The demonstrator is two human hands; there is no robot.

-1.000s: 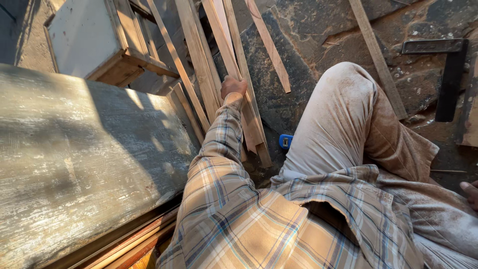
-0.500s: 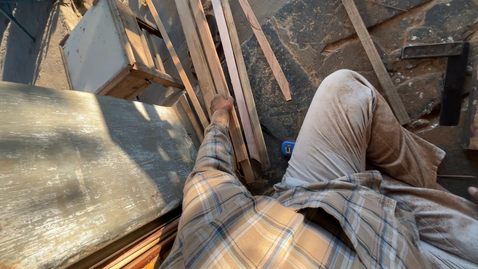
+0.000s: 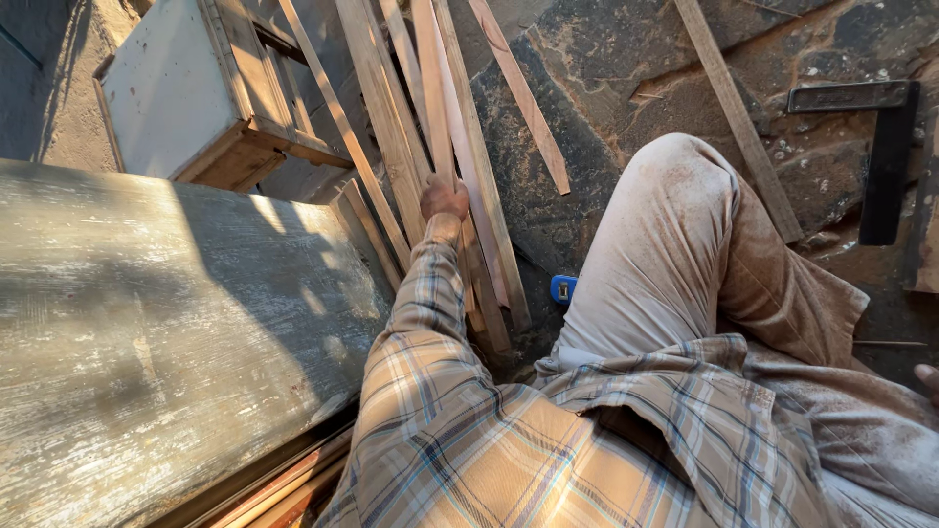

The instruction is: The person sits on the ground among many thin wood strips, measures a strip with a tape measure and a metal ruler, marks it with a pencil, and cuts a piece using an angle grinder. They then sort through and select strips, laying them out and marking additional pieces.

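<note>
My left hand (image 3: 445, 196) reaches down at the end of a plaid sleeve and is closed around a long thin wooden strip (image 3: 432, 88). That strip lies in a pile of similar wooden slats (image 3: 381, 108) on the stone floor. Only a small bit of my right hand (image 3: 928, 377) shows at the right edge, beside my thigh; its fingers are hidden. My bent knee in dusty beige trousers (image 3: 675, 235) rises just right of the slats.
A wide weathered grey board (image 3: 147, 342) fills the lower left. A grey-painted wooden box (image 3: 166, 88) stands at upper left. A small blue object (image 3: 562, 289) lies by my leg. A dark metal try square (image 3: 880, 137) and another slat (image 3: 734, 108) lie at right.
My left hand has slid a little nearer along the slats and closed around one strip. The view has shifted slightly, showing more of the grey box.
</note>
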